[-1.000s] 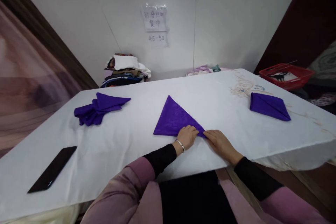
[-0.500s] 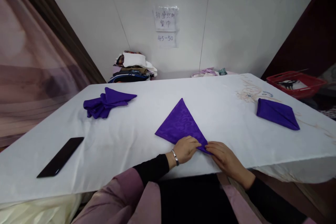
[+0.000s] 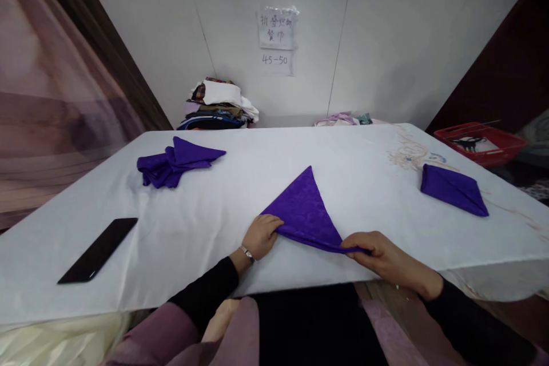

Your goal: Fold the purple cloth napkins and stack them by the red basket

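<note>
A purple cloth napkin [image 3: 302,206], folded into a triangle, lies in front of me with its peak pointing away. Its near edge bows toward me between my hands. My left hand [image 3: 261,234], with a silver bracelet at the wrist, is closed on the napkin's left corner. At the right corner, my right hand [image 3: 377,251] pinches the napkin between thumb and fingers, and a narrow tip sticks out past the grip. Off to the right rests a folded purple napkin [image 3: 454,189]. Crumpled purple napkins [image 3: 175,163] lie at the far left.
A black phone-like slab [image 3: 98,250] lies on the white tablecloth [image 3: 193,257] at the left. Beyond the right edge is a red basket [image 3: 484,151] with a dark-handled item inside. Piled clothes [image 3: 218,106] stand behind the table, below a paper sign [image 3: 277,40].
My left hand has slid left along the near edge to the napkin's left corner. My right hand has shifted right, pulling its corner outward. The napkin has moved slightly right.
</note>
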The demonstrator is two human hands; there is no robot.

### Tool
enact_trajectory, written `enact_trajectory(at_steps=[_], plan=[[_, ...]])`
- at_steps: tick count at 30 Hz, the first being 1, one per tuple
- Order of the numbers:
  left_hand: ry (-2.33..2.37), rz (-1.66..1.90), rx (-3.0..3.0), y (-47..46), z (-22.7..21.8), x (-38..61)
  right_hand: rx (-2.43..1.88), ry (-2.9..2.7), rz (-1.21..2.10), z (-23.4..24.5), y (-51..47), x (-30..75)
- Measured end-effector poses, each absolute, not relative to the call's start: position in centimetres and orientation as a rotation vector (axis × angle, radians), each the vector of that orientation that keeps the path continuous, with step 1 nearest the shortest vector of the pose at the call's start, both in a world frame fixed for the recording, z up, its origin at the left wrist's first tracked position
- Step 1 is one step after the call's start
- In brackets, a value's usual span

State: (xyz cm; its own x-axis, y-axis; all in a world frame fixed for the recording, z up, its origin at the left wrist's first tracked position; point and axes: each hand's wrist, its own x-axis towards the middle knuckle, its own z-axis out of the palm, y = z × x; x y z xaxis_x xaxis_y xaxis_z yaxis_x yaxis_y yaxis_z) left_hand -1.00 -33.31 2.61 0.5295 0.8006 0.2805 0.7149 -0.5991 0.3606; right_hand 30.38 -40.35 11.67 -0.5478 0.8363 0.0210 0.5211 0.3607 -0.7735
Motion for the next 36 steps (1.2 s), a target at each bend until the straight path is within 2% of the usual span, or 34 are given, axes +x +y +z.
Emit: enact_trajectory(at_steps=[5,15,24,36], plan=[[1.467,0.727,2.504,-32.2,2.2,-3.6,-1.253,-2.081,1.203,13.3,-37.6,30.6],[1.44,0.876,2.377,-31.5,1.8,-4.4,-1.348,-1.661,1.303,14.6,-27.5,31.0],[1.557,0.913,2.158,-31.1,1.3,-4.7,-1.462,-1.333,1.317,10.9,-18.1,28.3],[1.578,0.988,2.014,-30.9,1.3,-4.6,-1.618,-1.409,1.265,6.1,-14.1,25.9]])
